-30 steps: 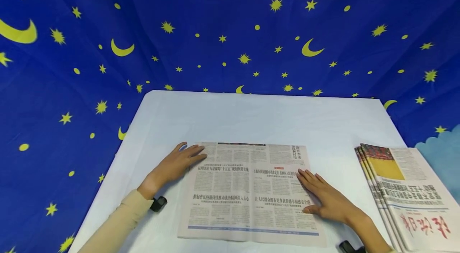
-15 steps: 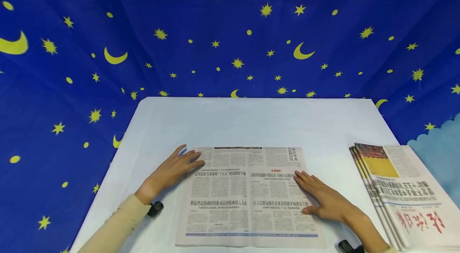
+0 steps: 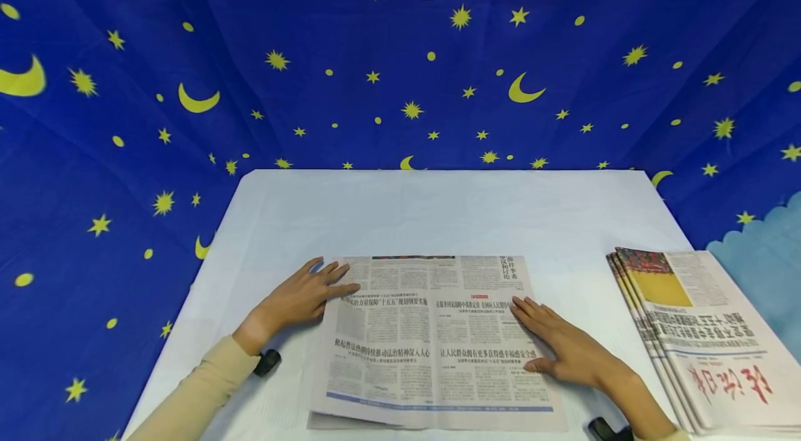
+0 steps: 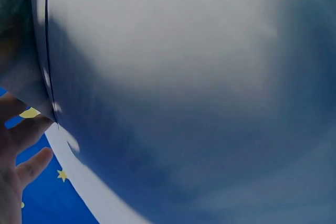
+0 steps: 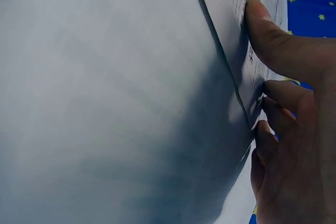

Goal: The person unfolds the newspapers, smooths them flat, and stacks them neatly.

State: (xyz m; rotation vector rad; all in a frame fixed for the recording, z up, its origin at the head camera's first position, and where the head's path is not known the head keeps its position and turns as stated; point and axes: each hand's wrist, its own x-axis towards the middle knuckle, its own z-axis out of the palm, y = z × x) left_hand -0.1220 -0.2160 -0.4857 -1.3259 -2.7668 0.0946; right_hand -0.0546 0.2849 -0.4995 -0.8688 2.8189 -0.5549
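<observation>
A newspaper (image 3: 382, 330) lies in front of me in the head view, with a fold line down its middle. My left hand (image 3: 300, 295) holds the upper sheet at its left edge, thumb over the print. That side of the sheet is raised, and a lower layer (image 3: 350, 421) shows at the near left corner. In the left wrist view, the lifted sheet (image 4: 21, 85) hides part of the left hand (image 4: 18, 156). My right hand (image 3: 566, 343) rests on the newspaper's right edge, fingers extended and thumb apart. In the right wrist view, its thumb (image 5: 268, 32) touches the printed side.
A stack of folded newspapers (image 3: 707, 343) with red lettering lies at the right of the white table (image 3: 438, 211). Behind the table hangs a blue cloth (image 3: 350, 30) with yellow moons and stars. A small black device (image 3: 268, 362) sits at the left wrist.
The newspaper's left side has risen from flat, uncovering a layer beneath it at the near left corner. My left thumb has shifted slightly over the print. The right hand keeps its place.
</observation>
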